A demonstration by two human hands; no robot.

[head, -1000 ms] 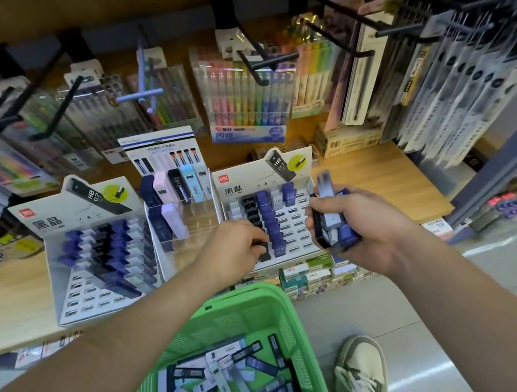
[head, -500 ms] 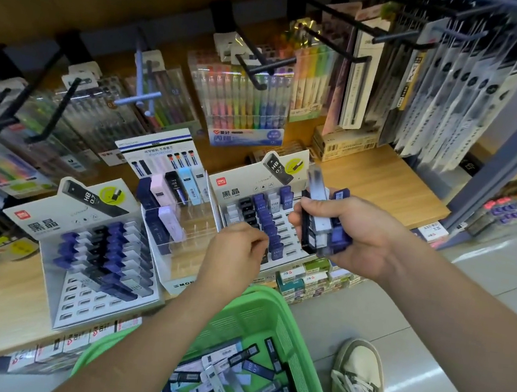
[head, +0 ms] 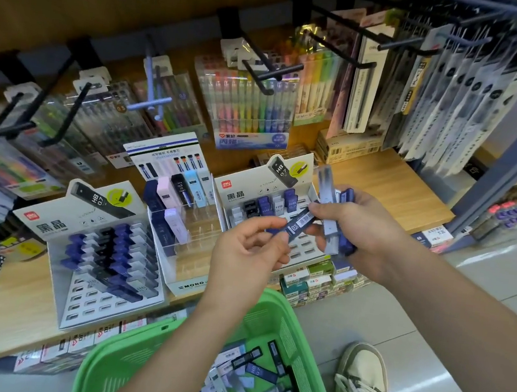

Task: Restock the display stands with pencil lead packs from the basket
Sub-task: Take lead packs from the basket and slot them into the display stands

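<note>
Bundle of rectangular packs (head: 328,188) gripped in R hand (head: 366,238), L hand (head: 243,252) pinches slim blue pack (head: 295,227) over slotted green basket (head: 269,306)

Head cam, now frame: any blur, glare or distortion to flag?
Head view: wide-angle distortion skews the shelf; hanging packs upper right are smeared; glare on the floor and highlighter pack; left hand, right hand and the lead pack between them read fairly sharp.

I see a wooden shelf (head: 392,186) carrying a left stand (head: 84,301), a clear stand (head: 194,253), a right stand (head: 252,185), and boxes (head: 347,148) behind.
</note>
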